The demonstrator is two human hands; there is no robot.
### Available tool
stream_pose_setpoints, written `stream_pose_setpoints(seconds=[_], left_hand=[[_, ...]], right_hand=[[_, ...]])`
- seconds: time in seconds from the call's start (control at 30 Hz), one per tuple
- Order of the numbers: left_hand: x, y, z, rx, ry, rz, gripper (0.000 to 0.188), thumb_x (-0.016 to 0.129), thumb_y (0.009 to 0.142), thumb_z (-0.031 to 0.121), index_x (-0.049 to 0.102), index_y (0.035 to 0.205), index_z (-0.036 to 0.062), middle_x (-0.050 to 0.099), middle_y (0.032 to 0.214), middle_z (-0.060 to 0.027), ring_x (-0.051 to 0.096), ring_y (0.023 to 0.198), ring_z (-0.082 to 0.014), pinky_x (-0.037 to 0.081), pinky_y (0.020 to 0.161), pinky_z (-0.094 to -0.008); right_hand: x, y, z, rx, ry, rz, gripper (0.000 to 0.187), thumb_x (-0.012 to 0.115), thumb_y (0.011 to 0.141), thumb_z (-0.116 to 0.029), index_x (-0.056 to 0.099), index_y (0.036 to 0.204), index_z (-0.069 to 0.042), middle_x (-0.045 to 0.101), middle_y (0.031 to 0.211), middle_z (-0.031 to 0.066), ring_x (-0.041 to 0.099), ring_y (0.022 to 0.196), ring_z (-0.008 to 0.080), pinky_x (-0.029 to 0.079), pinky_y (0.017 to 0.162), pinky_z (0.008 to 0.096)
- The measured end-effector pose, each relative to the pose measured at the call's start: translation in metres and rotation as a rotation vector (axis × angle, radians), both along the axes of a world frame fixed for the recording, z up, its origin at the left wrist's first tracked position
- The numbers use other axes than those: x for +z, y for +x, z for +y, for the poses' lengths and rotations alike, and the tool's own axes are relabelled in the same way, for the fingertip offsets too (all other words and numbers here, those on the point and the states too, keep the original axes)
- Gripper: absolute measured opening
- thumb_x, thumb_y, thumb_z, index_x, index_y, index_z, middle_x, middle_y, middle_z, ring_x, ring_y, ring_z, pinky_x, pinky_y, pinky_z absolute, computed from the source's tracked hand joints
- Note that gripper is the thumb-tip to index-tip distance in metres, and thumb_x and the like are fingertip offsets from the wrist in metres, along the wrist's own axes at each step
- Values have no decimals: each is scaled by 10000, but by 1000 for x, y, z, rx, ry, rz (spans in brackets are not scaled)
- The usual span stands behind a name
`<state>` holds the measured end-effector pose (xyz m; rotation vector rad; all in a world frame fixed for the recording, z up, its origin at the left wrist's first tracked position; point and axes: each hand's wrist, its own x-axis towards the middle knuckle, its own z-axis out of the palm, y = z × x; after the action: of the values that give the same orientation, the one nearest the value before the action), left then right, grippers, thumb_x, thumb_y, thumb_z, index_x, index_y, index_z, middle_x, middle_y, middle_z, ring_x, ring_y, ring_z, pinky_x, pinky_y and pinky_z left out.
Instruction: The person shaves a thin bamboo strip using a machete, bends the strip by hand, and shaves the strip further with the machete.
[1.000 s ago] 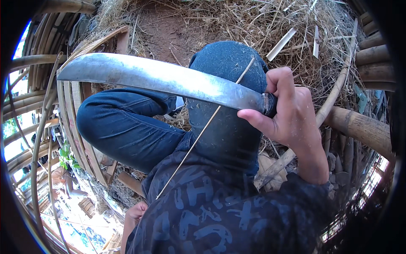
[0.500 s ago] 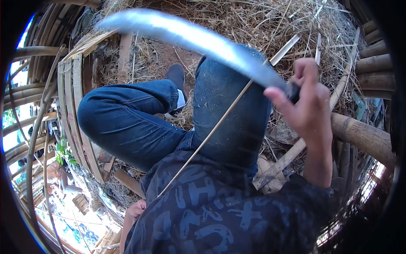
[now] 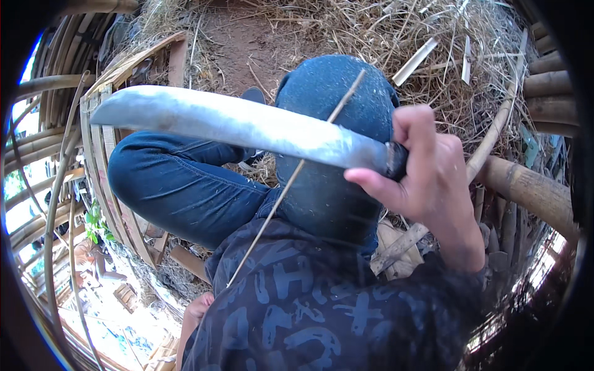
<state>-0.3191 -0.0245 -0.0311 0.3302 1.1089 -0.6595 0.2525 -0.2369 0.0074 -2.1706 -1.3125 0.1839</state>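
Note:
My right hand (image 3: 433, 161) is closed around the dark handle of a machete (image 3: 241, 127), its thumb stretched along the near side. The broad, slightly curved steel blade points left, level above my thighs. Beneath the blade, a thin bamboo stick (image 3: 269, 216) slants across my right thigh, from the knee down to my shirt. Beside my waist at the lower left, my left hand (image 3: 199, 306) is closed, partly covered by the shirt. The stick's lower end runs toward that hand, but the fingers' hold is hidden.
Dry straw (image 3: 371, 31) covers ground ahead, with a split bamboo piece (image 3: 414, 60) on it. Wooden slats (image 3: 102, 154) stand left of my bent knee. A thick bamboo pole (image 3: 526, 195) lies at right, and bamboo walling (image 3: 550, 89) rises beyond it.
My right hand has come down nearer to my body with the machete. The blade has swung lower and is more level over the stick, whose far end now shows uncovered. My left hand has stayed put.

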Motion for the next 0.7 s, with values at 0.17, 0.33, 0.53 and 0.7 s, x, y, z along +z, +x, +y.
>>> stream_pose_setpoints(seconds=[0.17, 0.33, 0.53, 0.7], left_hand=[[-3, -1, -1, 2, -6, -5, 159, 725, 763, 68, 593, 704, 4, 576, 589, -18, 423, 405, -63, 277, 377, -203], [-6, -2, -3, 13, -9, -22, 155, 723, 765, 68, 595, 708, 2, 575, 590, -18, 422, 404, -63, 277, 376, -203], [-13, -3, -9, 35, -3, -43, 151, 721, 767, 67, 598, 713, 0, 575, 591, -18, 421, 402, -63, 277, 375, -203], [-14, -2, -9, 30, -23, -47, 147, 719, 769, 67, 600, 717, -2, 575, 591, -19, 420, 401, -63, 277, 375, -203]], right_hand=[[2, 3, 4, -26, -16, -8, 624, 728, 738, -526, 420, 942, -23, 371, 633, 53, 442, 453, 171, 392, 442, 298], [4, 4, 4, -54, -19, -16, 616, 732, 740, -515, 420, 939, -22, 372, 632, 57, 427, 449, 168, 383, 436, 298], [5, 20, 6, -131, -31, -30, 566, 687, 793, -512, 393, 944, -53, 357, 574, 23, 411, 458, 128, 346, 429, 295], [-18, 85, -31, -549, -136, -97, 490, 595, 876, -489, 401, 966, -47, 426, 512, 15, 488, 437, 169, 367, 409, 328]])
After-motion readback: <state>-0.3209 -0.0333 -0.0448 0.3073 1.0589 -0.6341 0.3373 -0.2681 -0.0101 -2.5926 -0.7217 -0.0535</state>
